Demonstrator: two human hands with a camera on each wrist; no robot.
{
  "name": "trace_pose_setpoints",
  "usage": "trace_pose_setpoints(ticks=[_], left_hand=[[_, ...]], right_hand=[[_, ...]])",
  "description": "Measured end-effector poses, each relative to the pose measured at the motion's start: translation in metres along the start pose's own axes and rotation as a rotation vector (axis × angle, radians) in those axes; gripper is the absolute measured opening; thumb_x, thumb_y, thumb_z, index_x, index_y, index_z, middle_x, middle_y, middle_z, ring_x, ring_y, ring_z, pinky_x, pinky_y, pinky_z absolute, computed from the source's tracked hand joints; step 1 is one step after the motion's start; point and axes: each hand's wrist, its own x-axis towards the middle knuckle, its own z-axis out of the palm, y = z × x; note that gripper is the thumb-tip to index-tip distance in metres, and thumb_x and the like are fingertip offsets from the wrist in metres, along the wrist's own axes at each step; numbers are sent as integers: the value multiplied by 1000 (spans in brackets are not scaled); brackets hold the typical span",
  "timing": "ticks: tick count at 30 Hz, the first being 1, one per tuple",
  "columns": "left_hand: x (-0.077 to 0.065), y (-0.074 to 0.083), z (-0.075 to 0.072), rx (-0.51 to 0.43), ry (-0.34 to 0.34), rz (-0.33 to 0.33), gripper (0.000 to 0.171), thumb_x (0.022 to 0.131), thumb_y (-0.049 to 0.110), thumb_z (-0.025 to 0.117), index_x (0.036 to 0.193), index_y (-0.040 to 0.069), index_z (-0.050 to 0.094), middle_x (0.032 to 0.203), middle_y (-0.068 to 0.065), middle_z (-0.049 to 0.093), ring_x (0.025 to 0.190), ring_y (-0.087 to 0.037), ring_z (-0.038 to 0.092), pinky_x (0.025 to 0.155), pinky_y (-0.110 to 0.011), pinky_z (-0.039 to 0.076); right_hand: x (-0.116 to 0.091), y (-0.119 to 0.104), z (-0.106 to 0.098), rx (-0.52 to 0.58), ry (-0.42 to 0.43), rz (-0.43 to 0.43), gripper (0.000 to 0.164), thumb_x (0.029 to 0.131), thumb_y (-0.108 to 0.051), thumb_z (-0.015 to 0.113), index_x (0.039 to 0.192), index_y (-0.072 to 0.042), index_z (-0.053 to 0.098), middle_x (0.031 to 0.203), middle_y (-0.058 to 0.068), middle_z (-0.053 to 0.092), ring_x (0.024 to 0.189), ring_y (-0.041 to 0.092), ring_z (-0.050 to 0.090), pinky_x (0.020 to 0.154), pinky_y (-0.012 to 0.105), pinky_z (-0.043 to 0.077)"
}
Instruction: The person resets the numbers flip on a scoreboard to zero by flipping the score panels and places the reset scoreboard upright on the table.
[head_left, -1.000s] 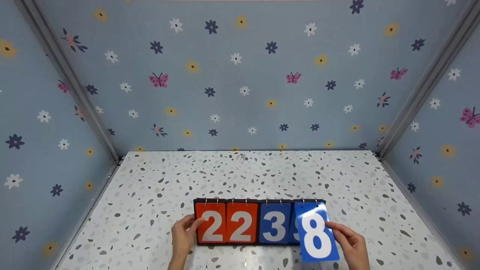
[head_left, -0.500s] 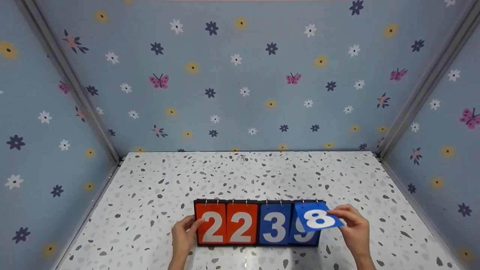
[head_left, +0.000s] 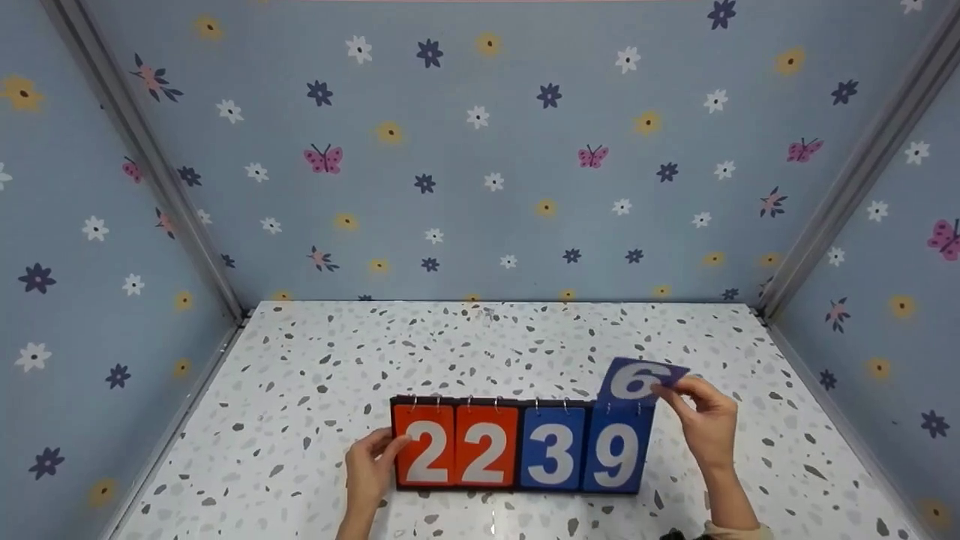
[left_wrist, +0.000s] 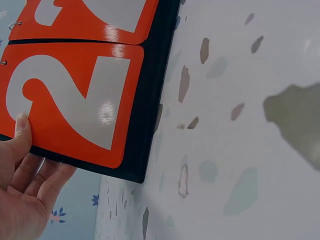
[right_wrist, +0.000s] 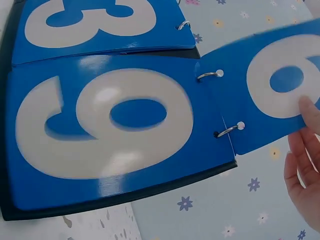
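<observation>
A black flip scoreboard (head_left: 517, 491) stands on the speckled table, its number cards hung on metal rings. From left to right its front reads red 2, red 2, blue 3 and blue 9 (head_left: 616, 454). My left hand (head_left: 367, 465) grips the board's left edge, thumb on the red 2 card (left_wrist: 70, 100) and fingers behind. At the right end, my right hand (head_left: 709, 416) pinches a blue number card (head_left: 637, 379) between thumb and fingers. That card is turned up above the top edge, still on its rings (right_wrist: 227, 131), and shows a white 6.
White speckled tabletop (head_left: 480, 345) surrounds the board. Behind it rises a blue panel (head_left: 480, 150) printed with flowers and butterflies, with side panels at left and right joined by grey metal posts (head_left: 142, 157).
My right hand has lifted the blue 8 card up and over the top edge, uncovering the 9 beneath and showing the card's other face. The left hand keeps its grip on the board.
</observation>
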Motion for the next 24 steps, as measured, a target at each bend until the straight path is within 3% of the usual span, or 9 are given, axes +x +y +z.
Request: trace_pose_setpoints(ticks=[6, 10, 14, 15, 18, 20, 21, 22, 24], left_hand=[[0, 1, 0, -2, -6, -4, 25, 80, 19, 68, 93, -3, 67, 85, -12, 67, 83, -25, 63, 76, -37, 50], [0, 0, 0, -11, 0, 10, 24, 79, 17, 69, 92, -3, 67, 84, -13, 67, 82, -25, 63, 75, -36, 51], [0, 0, -1, -12, -2, 9, 25, 80, 17, 68, 93, -4, 67, 85, -13, 67, 83, -26, 63, 75, -37, 50], [0, 1, -1, -13, -2, 13, 25, 80, 18, 68, 93, -4, 67, 85, -14, 67, 83, -27, 63, 75, -37, 50], [0, 0, -1, -8, 2, 24, 26, 80, 19, 68, 92, -4, 67, 84, -13, 67, 82, -26, 63, 74, -37, 51], [0, -1, -1, -10, 9, 29, 25, 79, 19, 69, 91, -3, 68, 83, -12, 67, 81, -25, 63, 73, -36, 51], [0, -1, -1, -9, 11, 31, 25, 79, 20, 69, 90, -3, 68, 82, -12, 67, 81, -25, 64, 72, -35, 51], [0, -1, -1, -8, 11, 29, 25, 79, 20, 69, 90, -3, 68, 82, -12, 67, 81, -25, 64, 72, -35, 51], [0, -2, -1, -11, 8, 28, 26, 79, 20, 69, 91, -3, 68, 82, -12, 67, 81, -25, 63, 73, -35, 51]], right_hand=[[14, 6, 5, -181, 10, 51, 14, 68, 27, 60, 77, 16, 61, 70, 17, 62, 65, 12, 57, 62, 16, 46], [20, 17, 6, -311, 42, 180, 8, 72, 12, 68, 79, 10, 65, 72, 14, 63, 64, 10, 57, 60, 15, 46], [22, 41, 2, -383, 62, 297, 15, 74, -5, 73, 84, 5, 67, 76, 14, 64, 66, 13, 58, 61, 16, 47], [18, 69, -8, -344, 46, 292, 17, 75, -9, 73, 86, 2, 68, 78, 13, 65, 67, 13, 59, 62, 17, 48], [13, 112, -25, -313, 31, 322, 19, 75, -11, 73, 91, -1, 69, 82, 13, 65, 69, 19, 59, 63, 23, 49], [5, 158, -41, -319, 29, 314, 23, 74, -14, 75, 93, -4, 69, 81, 11, 65, 69, 19, 59, 62, 22, 49], [-1, 182, -50, -355, 29, 315, 24, 73, -16, 75, 94, -6, 69, 81, 9, 65, 69, 18, 59, 62, 21, 48], [-2, 188, -51, -442, 38, 330, 25, 72, -18, 76, 95, -8, 70, 79, 8, 65, 67, 18, 59, 60, 19, 47], [-10, 218, -62, -528, 34, 339, 29, 72, -25, 76, 98, -14, 70, 79, 5, 65, 67, 17, 59, 59, 18, 47]])
